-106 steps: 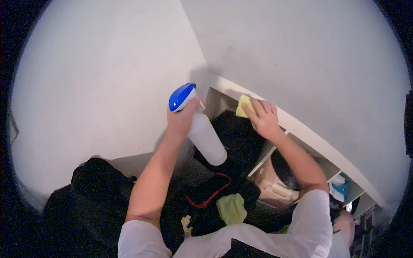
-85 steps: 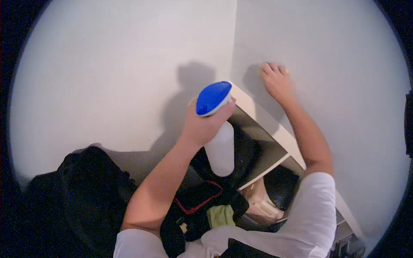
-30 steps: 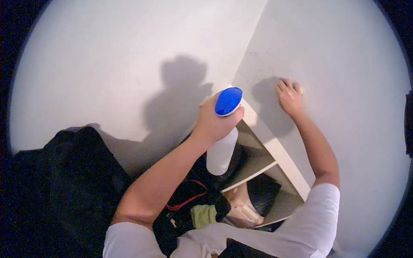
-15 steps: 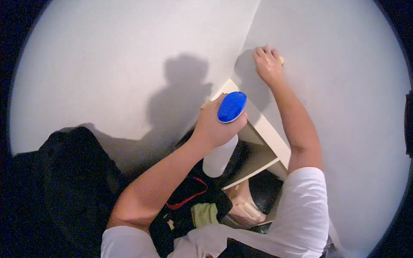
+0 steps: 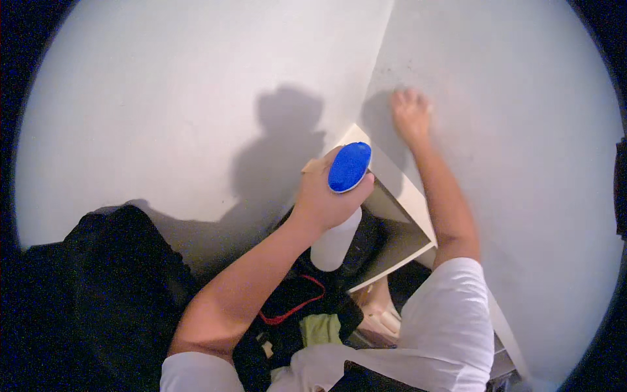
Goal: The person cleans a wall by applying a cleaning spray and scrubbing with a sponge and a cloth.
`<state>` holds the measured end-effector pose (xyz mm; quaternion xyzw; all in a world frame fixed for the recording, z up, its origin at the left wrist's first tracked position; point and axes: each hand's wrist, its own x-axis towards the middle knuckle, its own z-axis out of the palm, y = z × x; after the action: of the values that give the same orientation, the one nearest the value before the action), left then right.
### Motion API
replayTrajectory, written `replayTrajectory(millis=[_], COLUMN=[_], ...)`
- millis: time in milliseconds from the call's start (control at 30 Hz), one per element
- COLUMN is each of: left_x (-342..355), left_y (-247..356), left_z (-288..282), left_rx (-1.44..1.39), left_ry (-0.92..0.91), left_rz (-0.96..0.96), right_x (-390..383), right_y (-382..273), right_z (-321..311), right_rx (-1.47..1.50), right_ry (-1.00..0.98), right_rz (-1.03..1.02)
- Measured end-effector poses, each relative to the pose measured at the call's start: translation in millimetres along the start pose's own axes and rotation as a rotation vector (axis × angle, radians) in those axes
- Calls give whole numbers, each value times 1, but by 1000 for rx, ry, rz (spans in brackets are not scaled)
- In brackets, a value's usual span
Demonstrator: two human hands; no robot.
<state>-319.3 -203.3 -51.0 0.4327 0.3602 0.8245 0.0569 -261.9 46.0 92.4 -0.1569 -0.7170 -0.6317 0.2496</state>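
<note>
My left hand (image 5: 320, 202) is wrapped round the neck of a white spray bottle with a blue top (image 5: 350, 167). The bottle's white body hangs down below the fist, above the dark things underneath. Farther off, my right hand (image 5: 411, 117) is against the right-hand wall (image 5: 535, 163), close to the corner. Its fingers are curled and smeared by motion. The yellow sponge-like piece that showed beside these fingers a moment ago is now hidden by the hand. Small dark marks (image 5: 398, 66) dot the wall just beyond the fingertips.
A cream shelf unit (image 5: 406, 196) fits into the corner, its compartments facing me. Beneath my arms lie dark items with a red cord (image 5: 297, 310) and a green cloth (image 5: 321, 328). Black fabric (image 5: 124, 287) is heaped at the left, along the left wall (image 5: 163, 98).
My right hand has slid down the wall toward me, uncovering dark marks above it. The yellow piece has gone out of sight. My left hand has barely shifted with the spray bottle.
</note>
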Motion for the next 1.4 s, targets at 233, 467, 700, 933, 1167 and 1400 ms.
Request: replayTrajectory(millis=[233, 467, 700, 933, 1167, 1400], left_x=[-7, -31, -42, -62, -89, -108], left_y=[-16, -18, -15, -1, 28, 63], left_z=[6, 19, 10, 13, 17, 28], left_rx=[81, -8, -25, -113, -10, -182], left_ry=[-94, -80, -30, -38, -251, -463], left_rz=[-90, -24, -62, -126, -164, -126], right_x=[17, -12, 53, -93, -228, -242], right_y=[10, -8, 2, -50, 34, 109], right_z=[-31, 20, -69, 21, -89, -161], right_rx=[-157, -31, 26, 195, 197, -30], right_ry=[129, 137, 346, -308, 124, 230], right_rz=[-15, -44, 36, -23, 133, 176])
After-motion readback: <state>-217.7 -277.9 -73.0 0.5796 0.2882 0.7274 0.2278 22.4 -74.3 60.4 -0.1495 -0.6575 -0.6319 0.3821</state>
